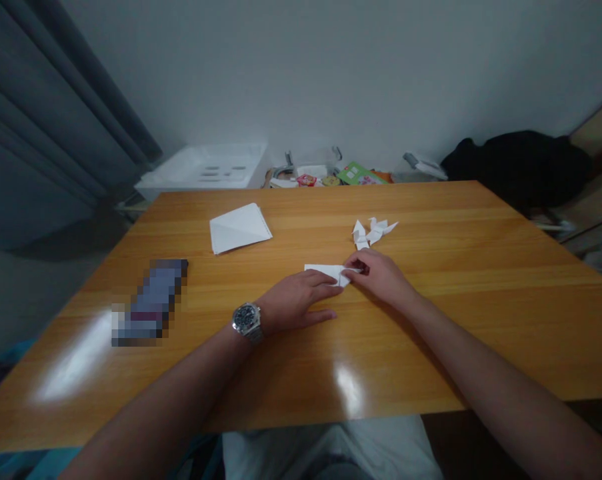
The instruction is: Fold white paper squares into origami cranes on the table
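Left hand (pixel 301 300) lies flat mid-frame, fingers pressing a small white paper (pixel 325 271) on the tabletop (pixel 481 300); right hand (pixel 378 273) fingers pinch its right end; it looks half folded; one finished paper bird (pixel 373 231) sits just above

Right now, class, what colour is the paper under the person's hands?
White; the head view shows the paper best, against the brown table.

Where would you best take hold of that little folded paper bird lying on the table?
Probably by one raised white point of the paper bird, pinched lightly between two fingers coming straight down from above. Its points stick up off the table, while nothing touches it; the right hand works nearer on a folded sheet.
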Action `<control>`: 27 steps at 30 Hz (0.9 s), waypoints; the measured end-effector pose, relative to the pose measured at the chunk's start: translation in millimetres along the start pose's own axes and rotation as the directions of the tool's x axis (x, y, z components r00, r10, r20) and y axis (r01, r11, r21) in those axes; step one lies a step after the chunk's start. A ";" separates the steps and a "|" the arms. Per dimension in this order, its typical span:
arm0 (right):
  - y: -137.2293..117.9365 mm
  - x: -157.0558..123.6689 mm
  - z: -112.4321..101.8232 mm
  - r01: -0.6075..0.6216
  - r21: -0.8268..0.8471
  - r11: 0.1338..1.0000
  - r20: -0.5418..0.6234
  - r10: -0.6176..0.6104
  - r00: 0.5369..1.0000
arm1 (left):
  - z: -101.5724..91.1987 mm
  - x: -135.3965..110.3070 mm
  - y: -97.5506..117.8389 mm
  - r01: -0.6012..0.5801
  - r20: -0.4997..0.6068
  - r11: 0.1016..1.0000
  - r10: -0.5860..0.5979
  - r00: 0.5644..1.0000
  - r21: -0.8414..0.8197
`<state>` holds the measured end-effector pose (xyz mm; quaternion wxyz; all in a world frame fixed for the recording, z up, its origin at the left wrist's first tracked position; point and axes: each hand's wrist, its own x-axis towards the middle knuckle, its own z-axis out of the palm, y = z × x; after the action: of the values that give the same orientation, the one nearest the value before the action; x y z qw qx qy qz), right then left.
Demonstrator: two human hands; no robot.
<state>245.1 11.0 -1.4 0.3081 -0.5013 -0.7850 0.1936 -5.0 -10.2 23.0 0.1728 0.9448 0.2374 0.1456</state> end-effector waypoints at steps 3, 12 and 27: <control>-1.8 -0.3 -2.6 0.022 0.012 1.000 0.009 -0.022 1.000 | -0.1 -0.3 0.5 0.020 0.023 0.999 -0.021 1.000 0.026; 3.6 -1.2 -9.3 -0.021 0.068 0.997 0.043 0.019 0.999 | 1.9 -1.8 -0.7 0.036 0.038 0.998 -0.037 0.999 0.047; 3.8 1.1 2.4 0.052 -0.045 0.998 0.063 -0.049 0.997 | 1.5 -2.9 -2.7 0.054 0.045 0.997 -0.057 0.997 0.060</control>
<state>245.6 13.6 -5.2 0.2768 -0.4822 -0.8109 0.1827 -7.9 -9.8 20.0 0.1543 0.9457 0.2635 0.1117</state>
